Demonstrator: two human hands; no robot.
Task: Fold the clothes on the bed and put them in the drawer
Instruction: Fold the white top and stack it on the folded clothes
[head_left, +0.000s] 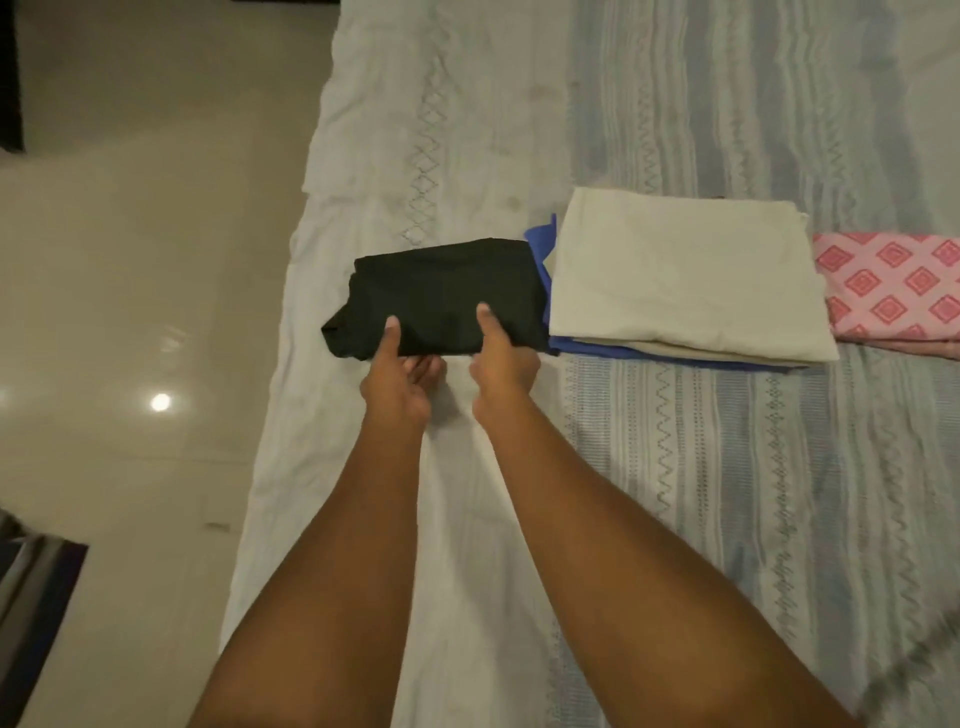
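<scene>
Glossy cream floor tiles (130, 260) flank the bed (727, 493). Near its edge, a cream folded cloth (685, 280) tops blue fabric (540, 249), beside pink patterned fabric (893, 286). Left hand (400, 374) and right hand (504, 358) pinch the folded black garment (447, 296), thumbs on top.

1. Hands: two, a left hand (402, 374) and a right hand (506, 358).
2. Folded clothes: four, one black cloth (447, 291) near the bed's left edge, one blue cloth (540, 249), one cream cloth (685, 280), one pink cloth (893, 286).
3. Bed (727, 493): one.
</scene>
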